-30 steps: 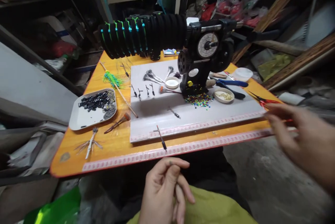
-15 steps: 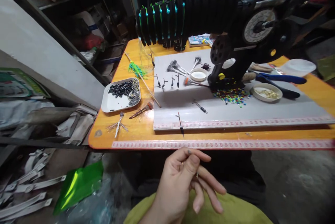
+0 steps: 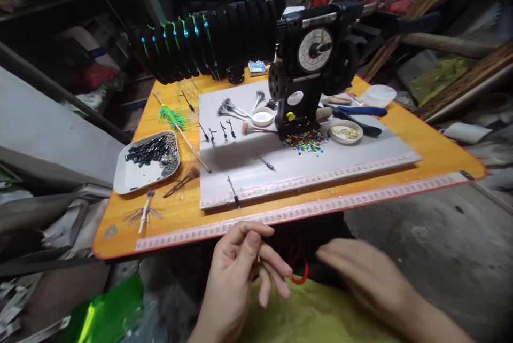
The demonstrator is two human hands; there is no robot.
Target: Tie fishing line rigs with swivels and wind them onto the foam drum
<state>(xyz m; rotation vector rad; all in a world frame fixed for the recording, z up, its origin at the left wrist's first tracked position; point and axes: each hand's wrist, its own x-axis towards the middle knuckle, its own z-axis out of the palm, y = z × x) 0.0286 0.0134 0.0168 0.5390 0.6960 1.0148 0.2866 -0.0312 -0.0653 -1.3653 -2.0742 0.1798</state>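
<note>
My left hand [image 3: 236,271] is in front of the table's near edge, over my lap. Its thumb presses toward the curled fingers, and a small silvery bit shows between them; its kind I cannot make out. My right hand [image 3: 368,276] is to the right, smeared by motion, apart from the left, so its grip does not show. Between the hands a red loop-shaped thing [image 3: 300,273] is seen, partly in shadow. Nearest on the white board [image 3: 280,182] are a small black piece with a thin stem [image 3: 234,193] and another like it [image 3: 266,163].
A white tray [image 3: 124,180] of black pieces and grey bits stands left. A black machine [image 3: 298,102] with a dial stands on the board, beside colourful beads [image 3: 306,141], a dish [image 3: 347,140] of golden bits and blue-handled pliers [image 3: 364,111]. A measuring tape [image 3: 320,207] edges the table.
The view has swung right, so the table sits further left. My right hand has come in from the right, and the red loop now shows. My left hand keeps its pinch.
</note>
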